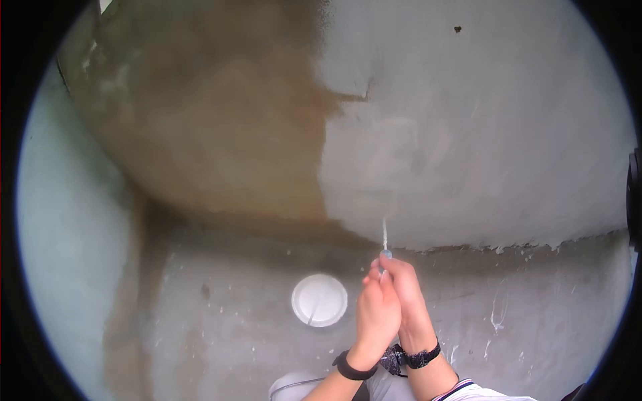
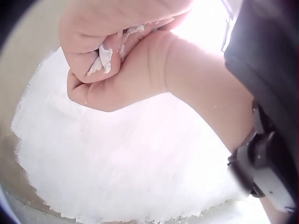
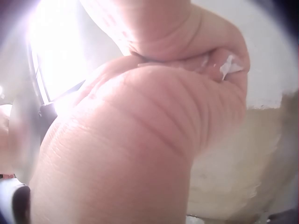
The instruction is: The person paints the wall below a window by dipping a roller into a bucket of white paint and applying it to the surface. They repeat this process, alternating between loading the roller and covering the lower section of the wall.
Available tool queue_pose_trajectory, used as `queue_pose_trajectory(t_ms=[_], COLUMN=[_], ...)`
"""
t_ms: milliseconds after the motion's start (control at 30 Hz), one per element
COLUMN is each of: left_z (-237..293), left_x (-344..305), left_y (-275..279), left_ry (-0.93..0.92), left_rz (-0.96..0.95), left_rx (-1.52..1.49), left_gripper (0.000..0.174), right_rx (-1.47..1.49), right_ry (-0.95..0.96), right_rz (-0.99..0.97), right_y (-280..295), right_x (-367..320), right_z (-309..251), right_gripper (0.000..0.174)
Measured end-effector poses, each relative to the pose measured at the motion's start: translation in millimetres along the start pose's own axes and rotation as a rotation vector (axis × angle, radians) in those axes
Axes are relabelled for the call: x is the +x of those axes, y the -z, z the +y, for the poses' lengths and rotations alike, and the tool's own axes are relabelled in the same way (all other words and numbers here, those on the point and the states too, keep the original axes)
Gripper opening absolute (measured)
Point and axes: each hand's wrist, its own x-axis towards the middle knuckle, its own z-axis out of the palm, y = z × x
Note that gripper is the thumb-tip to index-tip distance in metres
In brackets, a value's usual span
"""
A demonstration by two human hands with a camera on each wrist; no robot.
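Note:
Both hands are together on the grey handle (image 1: 386, 254) of a tool, in front of the wall in the head view. A thin whitish shaft (image 1: 384, 234) runs from it toward the wall; the tool's kind does not show. My left hand (image 1: 378, 311) and my right hand (image 1: 409, 294) grip side by side, fingers curled. White paste (image 2: 105, 59) sticks to the curled fingers in the left wrist view. More white paste (image 3: 230, 67) shows between the fingers of the right hand (image 3: 201, 93) in the right wrist view. The handle is hidden inside the hands in both wrist views.
The wall carries a pale coating (image 1: 481, 134) on the right and a brown bare area (image 1: 234, 134) on the left. A round white container (image 1: 294, 302) stands on the floor left of the hands. White splashes (image 1: 496, 321) mark the floor; a side wall (image 1: 67, 234) rises at left.

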Motion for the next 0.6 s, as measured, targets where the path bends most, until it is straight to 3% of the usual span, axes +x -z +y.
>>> queue_pose_trajectory(t_ms=[300,600], left_z=[7.1,34.0], left_x=[-14.8,-20.7], left_y=[16.4,30.2], left_ry=[-0.142,-0.233], left_rz=[0.022,0.006], left_rx=[-0.04,-0.039], left_gripper=[0.031,0.032], right_rx=[-0.1,-0.077], right_ry=[0.231,0.294], right_rz=[-0.138,-0.202], right_y=[-9.6,-20.7], right_x=[-17.2,-28.9], right_z=[2.1,-19.8], right_gripper=[0.024,0.023])
